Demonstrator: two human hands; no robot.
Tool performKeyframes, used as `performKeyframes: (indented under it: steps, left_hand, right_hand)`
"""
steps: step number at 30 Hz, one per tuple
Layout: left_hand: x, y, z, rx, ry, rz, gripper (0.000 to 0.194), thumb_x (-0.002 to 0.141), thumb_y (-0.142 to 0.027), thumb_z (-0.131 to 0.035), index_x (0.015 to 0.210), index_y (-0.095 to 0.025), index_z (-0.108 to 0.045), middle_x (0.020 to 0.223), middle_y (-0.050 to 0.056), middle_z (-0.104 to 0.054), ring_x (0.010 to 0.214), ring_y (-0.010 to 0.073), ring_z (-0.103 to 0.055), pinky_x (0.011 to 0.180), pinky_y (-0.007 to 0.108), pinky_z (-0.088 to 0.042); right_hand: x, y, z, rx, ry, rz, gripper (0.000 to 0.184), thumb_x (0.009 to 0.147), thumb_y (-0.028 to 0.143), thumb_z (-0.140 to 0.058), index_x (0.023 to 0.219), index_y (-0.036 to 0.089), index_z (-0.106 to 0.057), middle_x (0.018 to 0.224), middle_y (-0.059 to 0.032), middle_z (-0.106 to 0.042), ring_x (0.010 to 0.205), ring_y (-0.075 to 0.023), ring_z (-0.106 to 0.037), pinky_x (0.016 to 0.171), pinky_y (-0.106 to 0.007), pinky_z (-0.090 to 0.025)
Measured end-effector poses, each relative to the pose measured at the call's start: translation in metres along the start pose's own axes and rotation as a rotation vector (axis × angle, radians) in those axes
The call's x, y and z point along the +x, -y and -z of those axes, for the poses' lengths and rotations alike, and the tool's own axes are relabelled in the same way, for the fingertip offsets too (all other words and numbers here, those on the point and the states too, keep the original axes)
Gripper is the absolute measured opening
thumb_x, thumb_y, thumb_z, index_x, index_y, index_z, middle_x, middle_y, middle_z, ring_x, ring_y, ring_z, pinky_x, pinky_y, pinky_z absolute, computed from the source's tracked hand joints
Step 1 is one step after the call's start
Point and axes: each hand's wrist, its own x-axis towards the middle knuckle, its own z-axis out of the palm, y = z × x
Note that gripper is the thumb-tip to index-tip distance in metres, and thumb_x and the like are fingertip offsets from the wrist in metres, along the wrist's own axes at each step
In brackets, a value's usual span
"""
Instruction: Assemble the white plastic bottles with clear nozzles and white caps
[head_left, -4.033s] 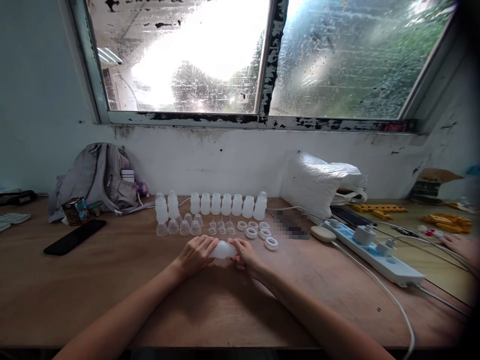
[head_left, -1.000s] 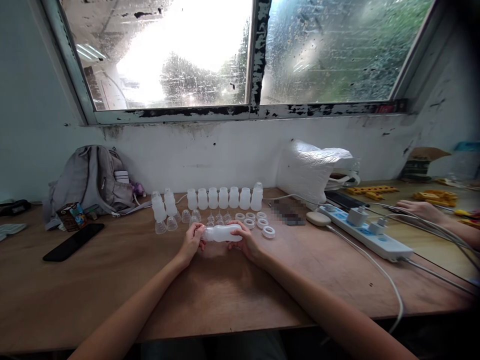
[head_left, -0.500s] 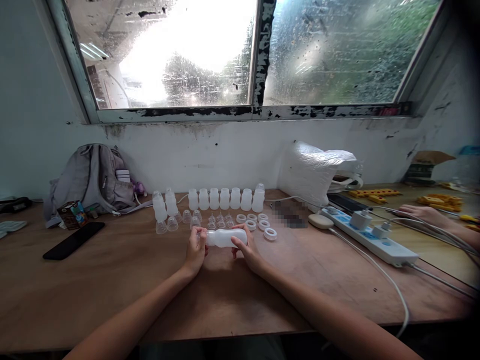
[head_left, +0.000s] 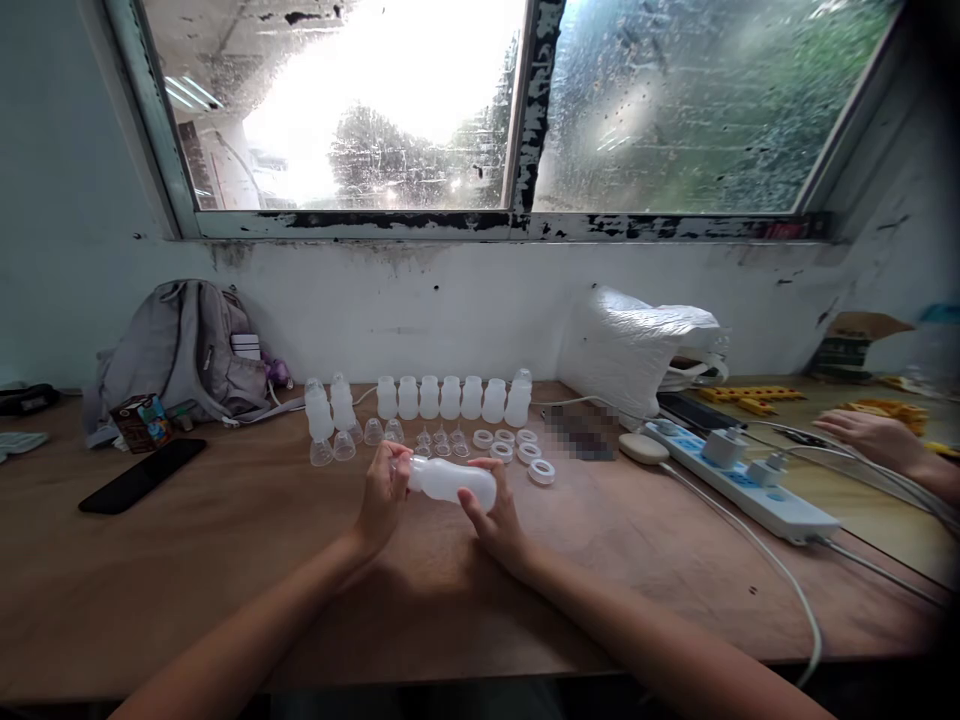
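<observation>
A translucent white baby bottle [head_left: 454, 481] lies almost level between my hands, above the table. My left hand [head_left: 384, 492] grips its top end, fingers wrapped round so that the teat is mostly hidden. Around the base my right hand [head_left: 495, 515] is closed, thumb on the near side. Behind them stands a row of open bottles [head_left: 450, 398], with a capped bottle [head_left: 518, 398] at its right end and two capped bottles [head_left: 319, 408] to the left. Clear teats [head_left: 441, 440], white collar rings [head_left: 541, 471] and clear dome caps [head_left: 344, 446] lie in groups before the row.
A grey backpack [head_left: 187, 350], a small box [head_left: 142, 422] and a black phone [head_left: 142, 477] are on the left. At right are a power strip [head_left: 750, 485] with cables, a round white device [head_left: 643, 448] and a white plastic bag [head_left: 622, 350]. Another person's hand [head_left: 862, 432] is at far right.
The bottle has tilted, its base now lower and nearer to me. My left hand has shifted slightly left. The other person's hand at far right has moved right.
</observation>
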Motion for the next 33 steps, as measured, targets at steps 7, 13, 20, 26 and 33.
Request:
performKeyframes:
  steps: [7,13,20,26,33]
  left_hand:
    - [0.067,-0.021,0.041,0.028,0.41,0.138,0.043,0.069,-0.043,-0.054,0.102,-0.017,-0.044,0.063,-0.001,-0.055,0.048,0.0092,-0.05,0.043,0.019,-0.041]
    - [0.09,-0.037,0.043,0.141,0.551,0.149,0.04,0.064,-0.048,-0.057,0.086,-0.015,-0.057,0.073,0.005,-0.06,0.056,0.0122,-0.056,0.049,0.022,-0.045]
    - [0.167,-0.077,0.066,0.726,0.327,0.006,0.046,0.067,-0.05,-0.052,0.1,-0.018,-0.054,0.102,0.008,-0.054,0.072,0.0159,-0.057,0.056,0.025,-0.045]
    - [0.217,-0.069,0.08,1.042,0.172,-0.06,0.047,0.07,-0.044,-0.053,0.107,-0.015,-0.048,0.1,0.009,-0.057,0.09,0.0215,-0.053,0.071,0.027,-0.042]
    - [0.227,-0.026,0.075,1.176,0.162,-0.093,0.046,0.069,-0.047,-0.052,0.105,-0.018,-0.044,0.095,0.009,-0.06,0.087,0.0239,-0.055,0.071,0.031,-0.04]
  right_hand:
    - [0.008,-0.005,-0.012,-0.07,0.317,-0.019,0.045,0.076,0.035,-0.049,0.113,0.02,-0.028,0.071,0.0019,-0.051,0.05,-0.0091,-0.046,0.051,-0.021,-0.04]
    - [0.013,-0.011,-0.008,0.009,0.33,-0.1,0.051,0.076,0.038,-0.049,0.117,0.022,-0.024,0.083,-0.0008,-0.051,0.055,-0.0094,-0.049,0.056,-0.024,-0.043]
    - [0.014,-0.017,-0.009,-0.005,0.312,-0.13,0.045,0.079,0.037,-0.043,0.117,0.022,-0.026,0.097,-0.0047,-0.046,0.055,-0.0069,-0.051,0.06,-0.025,-0.046]
    - [0.011,-0.021,-0.01,-0.045,0.328,-0.068,0.041,0.081,0.034,-0.041,0.117,0.022,-0.027,0.096,-0.004,-0.045,0.057,-0.0073,-0.052,0.062,-0.026,-0.046]
    - [0.011,-0.02,-0.01,-0.063,0.314,-0.052,0.042,0.081,0.032,-0.04,0.118,0.022,-0.024,0.097,-0.0047,-0.045,0.057,-0.0077,-0.052,0.062,-0.026,-0.046]
